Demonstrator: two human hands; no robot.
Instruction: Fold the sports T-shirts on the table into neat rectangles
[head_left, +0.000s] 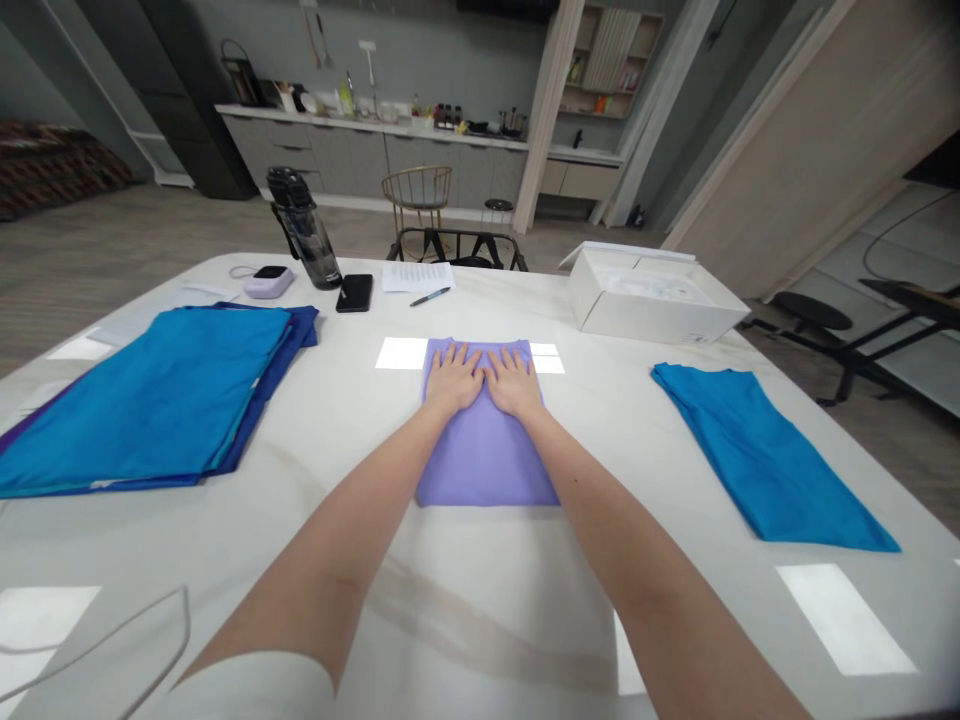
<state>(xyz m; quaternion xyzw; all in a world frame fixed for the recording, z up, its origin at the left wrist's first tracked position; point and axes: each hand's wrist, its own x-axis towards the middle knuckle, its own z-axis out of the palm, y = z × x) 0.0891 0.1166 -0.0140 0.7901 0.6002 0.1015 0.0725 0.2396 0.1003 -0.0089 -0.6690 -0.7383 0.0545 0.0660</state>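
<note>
A folded lavender cloth [487,460] lies flat in the middle of the white table [480,600]. My left hand [454,380] rests palm down on its far left part, fingers spread. Beside it, my right hand [514,382] presses flat on the far right part, with the two thumbs close together. Neither hand grips anything. To the right lies a folded blue cloth [772,460], apart from my hands. On the left is a stack of folded cloths, a bright blue cloth [165,390] on top and a darker blue cloth [300,330] showing beneath.
Along the far side are a black-tinted water bottle [304,235], a lilac device [268,282], a phone [355,293], a printed sheet [416,276] and a pen [430,297]. A white open box [652,300] stands at the far right. A cable [176,630] crosses the near left.
</note>
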